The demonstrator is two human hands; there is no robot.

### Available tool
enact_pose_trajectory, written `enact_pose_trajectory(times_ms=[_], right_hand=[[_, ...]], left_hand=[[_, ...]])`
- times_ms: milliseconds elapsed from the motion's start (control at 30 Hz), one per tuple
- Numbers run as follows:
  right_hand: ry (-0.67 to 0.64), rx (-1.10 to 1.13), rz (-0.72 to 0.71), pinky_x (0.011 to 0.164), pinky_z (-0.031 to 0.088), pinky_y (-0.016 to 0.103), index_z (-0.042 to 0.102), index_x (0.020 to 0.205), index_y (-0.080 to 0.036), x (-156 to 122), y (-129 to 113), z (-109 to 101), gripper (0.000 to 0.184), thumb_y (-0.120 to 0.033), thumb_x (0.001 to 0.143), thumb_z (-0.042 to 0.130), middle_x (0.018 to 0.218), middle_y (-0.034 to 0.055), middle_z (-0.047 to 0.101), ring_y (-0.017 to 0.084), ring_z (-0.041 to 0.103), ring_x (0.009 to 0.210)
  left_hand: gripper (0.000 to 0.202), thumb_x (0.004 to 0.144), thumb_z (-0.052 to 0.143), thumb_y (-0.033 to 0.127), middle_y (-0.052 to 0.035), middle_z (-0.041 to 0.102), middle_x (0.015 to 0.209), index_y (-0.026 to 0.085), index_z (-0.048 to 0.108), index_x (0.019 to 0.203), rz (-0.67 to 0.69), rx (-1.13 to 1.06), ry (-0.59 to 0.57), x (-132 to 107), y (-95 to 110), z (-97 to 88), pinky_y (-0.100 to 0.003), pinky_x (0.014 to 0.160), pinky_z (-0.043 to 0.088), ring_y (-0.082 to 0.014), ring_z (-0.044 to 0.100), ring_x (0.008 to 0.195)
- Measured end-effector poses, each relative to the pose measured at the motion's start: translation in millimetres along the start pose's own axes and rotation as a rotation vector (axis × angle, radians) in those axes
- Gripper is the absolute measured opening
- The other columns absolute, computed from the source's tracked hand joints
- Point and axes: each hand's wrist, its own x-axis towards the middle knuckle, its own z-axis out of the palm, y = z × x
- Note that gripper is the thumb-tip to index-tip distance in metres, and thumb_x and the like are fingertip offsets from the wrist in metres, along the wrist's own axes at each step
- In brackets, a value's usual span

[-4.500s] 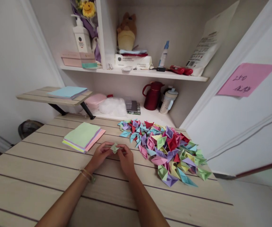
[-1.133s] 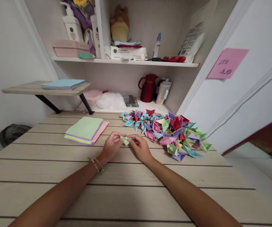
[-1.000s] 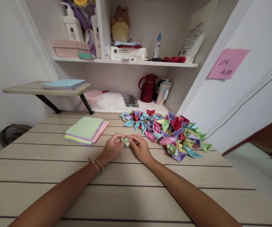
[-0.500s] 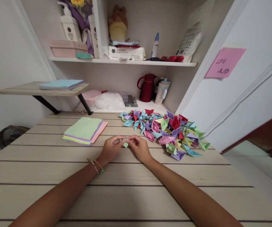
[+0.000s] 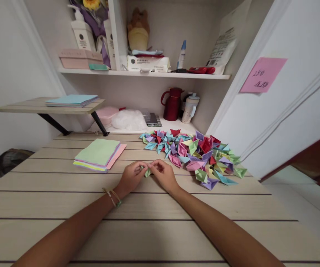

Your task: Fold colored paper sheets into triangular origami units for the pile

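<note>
A small folded piece of green paper [image 5: 147,172] is pinched between my two hands, just above the slatted table [image 5: 149,237]. My left hand [image 5: 132,176], with bracelets at the wrist, closes its thumb and fingers on the paper's left side. From the right, my right hand [image 5: 163,174] grips it with thumb and forefinger, the other fingers curled. My fingertips nearly meet and hide much of the paper, so its exact folded shape is unclear. Left of my hands lies a stack of coloured square paper [image 5: 97,152], light green on top.
A heap of folded paper boats [image 5: 196,152] in many colours spreads at the right rear. On the left, a small raised shelf [image 5: 23,105] carries more paper sheets [image 5: 72,99]. A red jug [image 5: 172,104] and a tumbler [image 5: 190,108] stand behind, under the white shelf [image 5: 176,74].
The folded green paper has turned and tilted slightly between my fingertips. My fingers have shifted a little on it; both arms stay nearly in place.
</note>
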Motion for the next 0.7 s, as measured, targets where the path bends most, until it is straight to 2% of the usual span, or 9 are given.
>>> enact_pose_trajectory(times_ms=[100, 200, 367, 467, 567, 633, 700], right_hand=[[0.026, 0.062, 0.009, 0.055, 0.046, 0.023, 0.057, 0.076, -0.017, 2, 6, 0, 0.013, -0.029, 0.074, 0.055, 0.068, 0.0015, 0.061, 0.014, 0.057, 0.06], [0.029, 0.108, -0.005, 0.058, 0.047, 0.024, 0.057, 0.085, -0.017, 3, 12, 0, 0.014, -0.025, 0.075, 0.051, 0.074, 0.0024, 0.063, 0.016, 0.059, 0.067], [-0.013, -0.073, -0.105, 0.063, 0.048, 0.027, 0.063, 0.089, -0.018, 2, 10, -1, 0.021, -0.017, 0.077, 0.045, 0.082, 0.0038, 0.066, 0.016, 0.06, 0.069], [-0.026, -0.152, -0.185, 0.072, 0.047, 0.029, 0.067, 0.085, -0.021, 0, 5, -2, 0.026, -0.012, 0.076, 0.044, 0.086, 0.0032, 0.067, 0.017, 0.061, 0.078], [-0.06, -0.141, -0.2, 0.072, 0.048, 0.029, 0.067, 0.087, -0.021, -2, 0, -1, 0.023, -0.015, 0.076, 0.048, 0.09, 0.0039, 0.067, 0.017, 0.061, 0.079], [-0.083, -0.1, -0.17, 0.065, 0.049, 0.027, 0.067, 0.088, -0.02, -3, -2, 1, 0.018, -0.022, 0.072, 0.057, 0.092, 0.0056, 0.065, 0.016, 0.061, 0.073], [-0.058, -0.085, -0.133, 0.058, 0.049, 0.025, 0.066, 0.085, -0.018, -4, -2, 3, 0.021, -0.029, 0.067, 0.065, 0.089, 0.0062, 0.065, 0.015, 0.059, 0.064]], left_hand=[[0.014, 0.076, 0.055, 0.029, -0.0078, 0.065, 0.099, 0.016, 0.06, 0.08, 0.007, -0.049, -0.002, 1, 2, 1.3, -0.03, 0.08, 0.048, -0.0176, 0.062, 0.087], [0.015, 0.076, 0.056, 0.029, -0.0076, 0.065, 0.099, 0.016, 0.059, 0.082, -0.031, -0.107, 0.033, 3, -1, 0.3, -0.03, 0.079, 0.048, -0.0174, 0.062, 0.086], [0.022, 0.07, 0.062, 0.032, -0.0063, 0.067, 0.085, 0.014, 0.059, 0.082, -0.145, -0.182, 0.135, 7, -10, -2.7, -0.026, 0.062, 0.05, -0.0159, 0.063, 0.068], [0.024, 0.068, 0.064, 0.033, -0.0043, 0.065, 0.079, 0.014, 0.057, 0.081, -0.172, -0.252, 0.166, 8, -13, -3.0, -0.026, 0.061, 0.052, -0.016, 0.063, 0.068], [0.026, 0.066, 0.066, 0.033, -0.0029, 0.064, 0.077, 0.014, 0.054, 0.08, -0.181, -0.315, 0.22, 9, -12, -3.2, -0.026, 0.059, 0.053, -0.0166, 0.064, 0.069], [0.027, 0.065, 0.067, 0.033, -0.0022, 0.064, 0.074, 0.015, 0.054, 0.079, -0.184, -0.325, 0.245, 9, -11, -3.6, -0.026, 0.057, 0.053, -0.0166, 0.064, 0.067], [0.026, 0.065, 0.067, 0.032, -0.0018, 0.063, 0.072, 0.015, 0.054, 0.079, -0.179, -0.336, 0.231, 8, -10, -3.6, -0.027, 0.057, 0.053, -0.017, 0.064, 0.067]])
